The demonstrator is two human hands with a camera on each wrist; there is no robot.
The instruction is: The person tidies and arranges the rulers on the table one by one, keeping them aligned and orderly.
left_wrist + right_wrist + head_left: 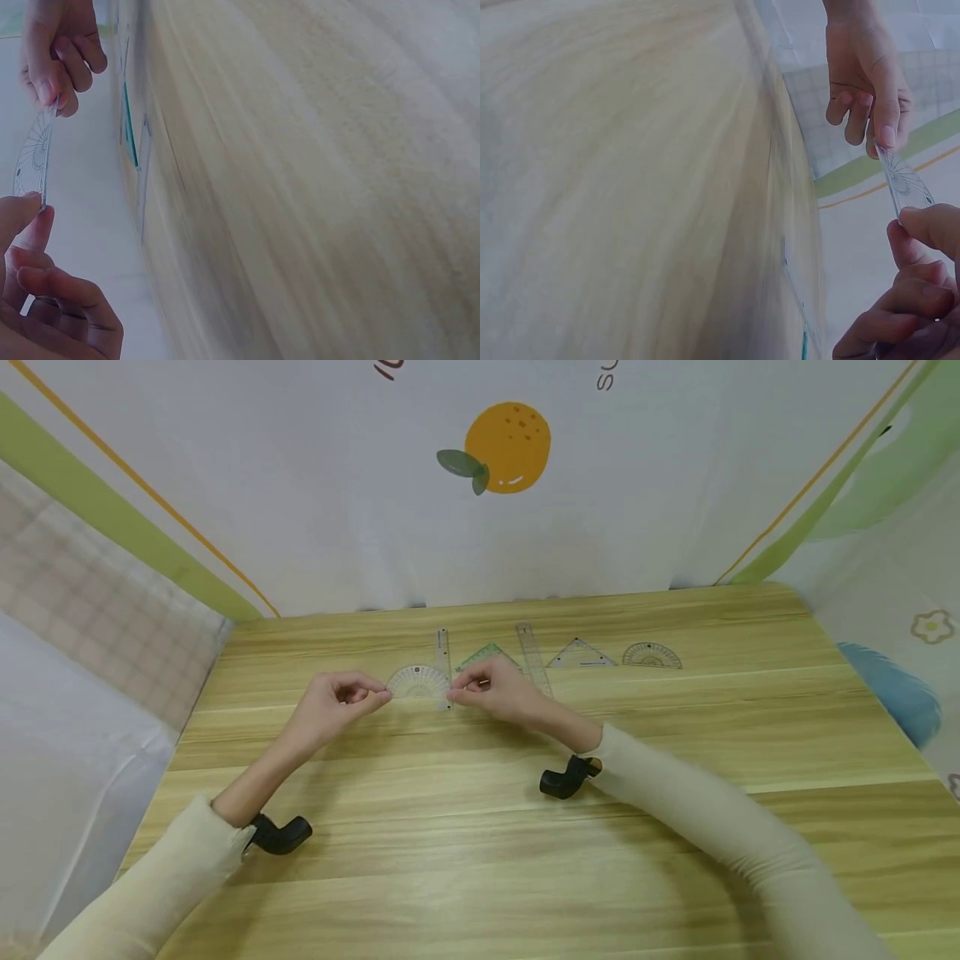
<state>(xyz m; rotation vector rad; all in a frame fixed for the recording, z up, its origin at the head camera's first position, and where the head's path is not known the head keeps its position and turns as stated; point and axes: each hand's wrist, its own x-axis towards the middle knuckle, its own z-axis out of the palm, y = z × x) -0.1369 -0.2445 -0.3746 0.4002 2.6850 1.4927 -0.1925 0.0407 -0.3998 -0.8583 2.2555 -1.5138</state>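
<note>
A clear protractor [417, 680] is held up above the table by both hands, its curved edge toward the back. My left hand [330, 703] pinches its left corner between thumb and forefinger. At the opposite corner, my right hand [495, 691] pinches in the same way. In the left wrist view the protractor [33, 154] spans the gap between the two hands, off the tabletop. Behind it, a clear short ruler [442, 643] lies on the table, partly seen through it. A green set square [487, 654] lies beyond my right hand, which covers part of it.
Right of the green set square lie a longer clear ruler [531, 652], a clear set square [582, 654] and another protractor [651, 655], in a row on the wooden table [420, 860]. A printed curtain [337, 493] hangs along the table's back edge.
</note>
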